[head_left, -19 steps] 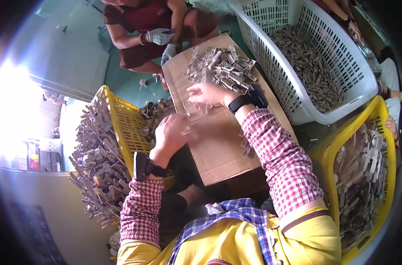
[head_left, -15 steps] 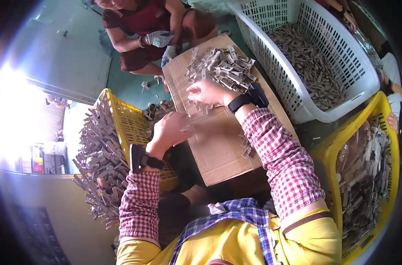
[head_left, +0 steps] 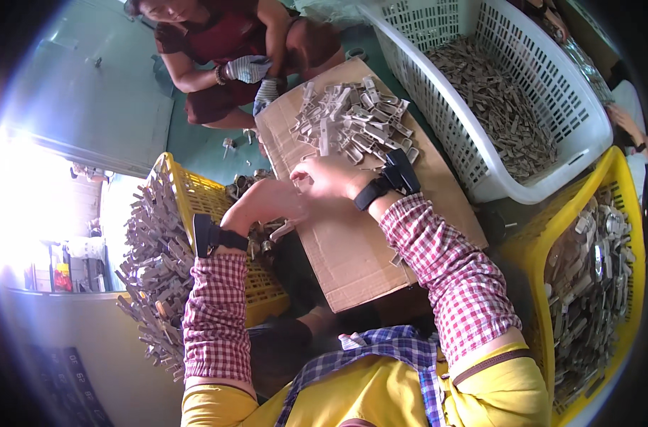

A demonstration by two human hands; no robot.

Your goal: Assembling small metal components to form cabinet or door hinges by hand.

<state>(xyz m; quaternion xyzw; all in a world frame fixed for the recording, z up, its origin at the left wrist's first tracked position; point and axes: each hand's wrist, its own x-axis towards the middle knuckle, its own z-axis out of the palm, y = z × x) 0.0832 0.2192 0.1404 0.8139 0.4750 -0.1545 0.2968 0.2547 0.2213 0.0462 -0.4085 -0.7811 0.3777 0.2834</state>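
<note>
My left hand (head_left: 263, 204) and my right hand (head_left: 329, 176) meet over a flat sheet of brown cardboard (head_left: 352, 242), fingers curled around a small grey metal piece held between them. Just beyond my right hand lies a loose pile of grey metal parts (head_left: 352, 121) on the cardboard. Both wrists wear dark bands, and both sleeves are red and white check.
A yellow crate (head_left: 196, 206) with grey metal parts spilling over it stands at my left. A white basket (head_left: 544, 107) of brownish parts is at the far right, a second yellow crate (head_left: 608, 235) of metal parts at the near right. Across the cardboard sits another person with a gloved hand (head_left: 249, 69).
My two hands have stayed together over the cardboard and shifted slightly toward me. The person opposite has moved a little.
</note>
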